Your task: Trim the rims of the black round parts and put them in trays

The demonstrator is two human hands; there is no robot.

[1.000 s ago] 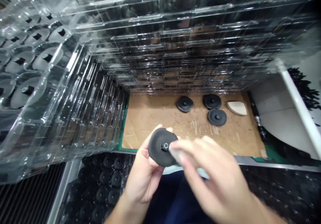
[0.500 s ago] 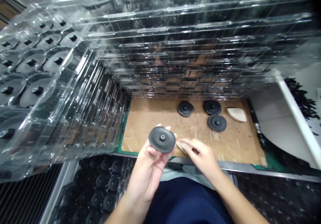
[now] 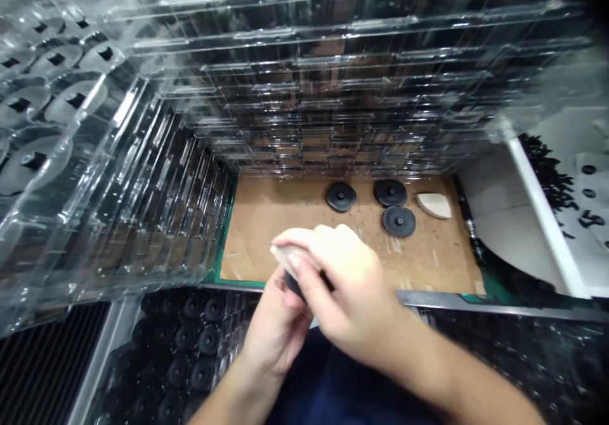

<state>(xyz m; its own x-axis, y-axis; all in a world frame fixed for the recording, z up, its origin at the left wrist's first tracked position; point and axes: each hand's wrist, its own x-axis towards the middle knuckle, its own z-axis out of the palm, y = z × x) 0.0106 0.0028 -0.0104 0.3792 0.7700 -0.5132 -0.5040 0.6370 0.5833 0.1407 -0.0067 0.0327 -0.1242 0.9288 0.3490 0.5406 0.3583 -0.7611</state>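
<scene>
My left hand (image 3: pixel 280 317) is closed around the edge of a black round disc (image 3: pixel 294 284), most of which is hidden behind my right hand. Over the disc, my right hand (image 3: pixel 340 273) pinches a pale, flat pad (image 3: pixel 288 257), which looks like felt or sponge. The pad lies against or just above the disc's face; contact is hard to tell. Beyond my hands, on the cardboard sheet (image 3: pixel 266 215), rest a black disc (image 3: pixel 341 196) and two more, a rear disc (image 3: pixel 390 192) and a front disc (image 3: pixel 398 221), each with a small centre stud. A second pale wedge-shaped pad (image 3: pixel 434 205) lies to their right.
Stacked clear plastic trays (image 3: pixel 323 95) form a wall behind the cardboard. Another tray stack (image 3: pixel 166 184) with discs stands at left. A tray of black discs (image 3: pixel 190 342) is low on the left. A white bin edge (image 3: pixel 542 203) and black small parts (image 3: pixel 547 171) are at right.
My right hand has moved left and up with the pale pad, from beside the disc to over it. The left hand still holds the disc, and the view has shifted slightly.
</scene>
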